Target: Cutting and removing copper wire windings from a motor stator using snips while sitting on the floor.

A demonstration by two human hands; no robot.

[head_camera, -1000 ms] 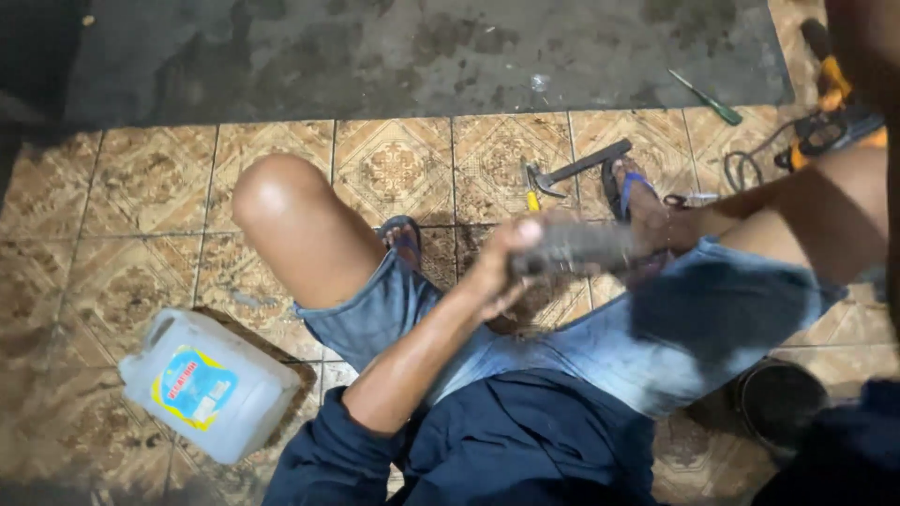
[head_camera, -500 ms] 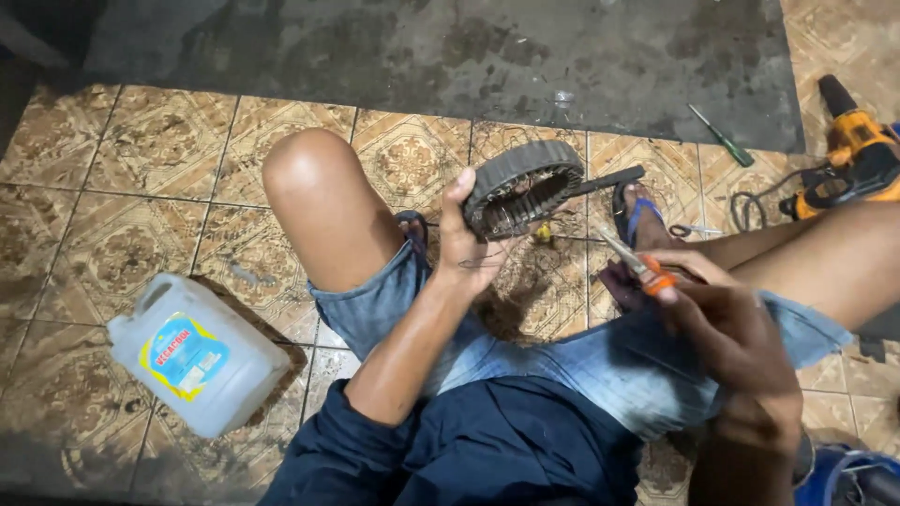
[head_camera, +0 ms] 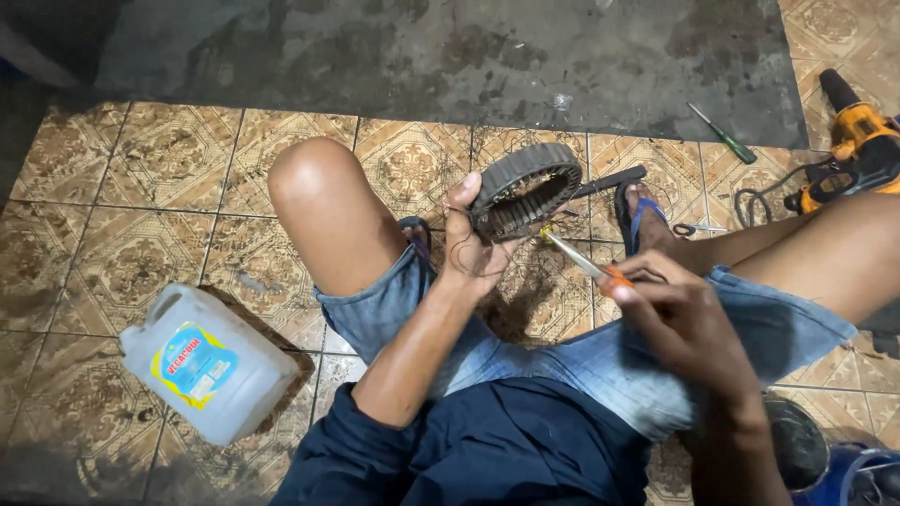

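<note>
A person sits on a patterned brown tile floor, seen from above, knees apart. The left hand (head_camera: pixel 473 248) holds up a dark grey, ribbed metal ring with slotted inner teeth, a motor stator core (head_camera: pixel 525 187); the thumb and fingers are wrapped around its lower rim, so the ring stands tilted above the fingertips. The right hand (head_camera: pixel 680 314) is closed around a slim screwdriver with an orange handle and silver shaft (head_camera: pixel 577 260), whose tip reaches up to the ring's lower edge, just beyond the left fingers.

Thin loose wire strands hang below the ring near the left palm. Judging from this, the pointed tip sits very close to the left fingers: a slip off the metal edge could jab them. The one-handed hold on the rim looks light, so prying force might twist the ring loose.

Left of the left elbow lies a white plastic jug with a yellow and blue label (head_camera: pixel 211 365). A yellow and black power drill (head_camera: pixel 858 141) rests well beyond the right hand.
</note>
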